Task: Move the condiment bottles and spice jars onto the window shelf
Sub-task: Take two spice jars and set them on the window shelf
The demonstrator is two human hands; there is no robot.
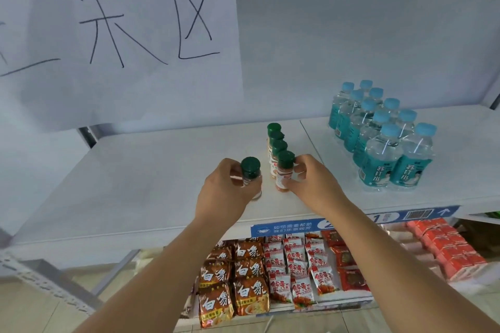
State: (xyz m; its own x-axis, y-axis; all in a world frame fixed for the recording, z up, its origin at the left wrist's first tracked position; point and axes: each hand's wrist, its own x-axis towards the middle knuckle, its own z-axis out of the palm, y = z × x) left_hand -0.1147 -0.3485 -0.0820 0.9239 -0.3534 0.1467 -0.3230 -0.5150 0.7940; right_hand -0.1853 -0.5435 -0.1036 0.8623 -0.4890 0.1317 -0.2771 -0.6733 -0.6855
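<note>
The paper sign (116,35) runs off the top and left edges; the front jar (284,174) partly hides the rear jars (274,128).

Single head-worn wide-angle view: we look forward and down, from close above, onto the white shelf (135,184), facing the wall (351,35) behind it.

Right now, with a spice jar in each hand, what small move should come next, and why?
Probably settle the left hand's green-capped jar upright on the white shelf, just left of the front jar that the right hand pinches. That one already fronts a single-file row of jars, bare shelf lies left, and water bottles fill the right.
</note>
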